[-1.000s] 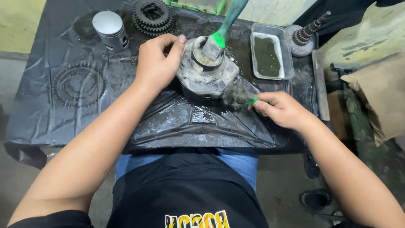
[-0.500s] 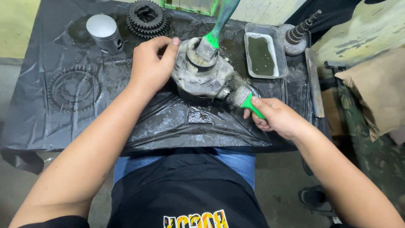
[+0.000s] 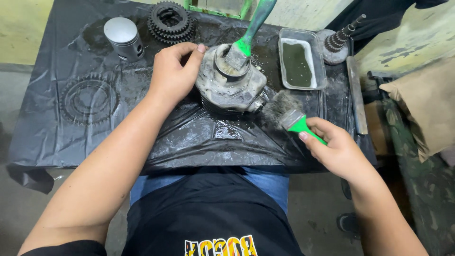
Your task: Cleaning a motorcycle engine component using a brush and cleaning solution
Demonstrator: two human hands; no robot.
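A grimy grey engine cylinder (image 3: 227, 87) sits on a table covered in black plastic sheet (image 3: 189, 137). My left hand (image 3: 174, 71) grips its left side. A second brush (image 3: 246, 35) with a green handle stands in the cylinder's bore. My right hand (image 3: 339, 151) holds a green-handled paintbrush (image 3: 289, 114), whose dirty bristles sit just right of the cylinder's lower right corner, close to it.
A clear tray of dark green liquid (image 3: 301, 64) lies right of the cylinder. A geared shaft (image 3: 339, 40) stands at the far right. A grey piston (image 3: 124, 38) and a stacked gear (image 3: 171, 21) sit at the back left. A flat gear (image 3: 89, 99) lies left.
My right hand has drawn the brush back from the cylinder's lower right side toward me and to the right. My left hand keeps hold of the cylinder.
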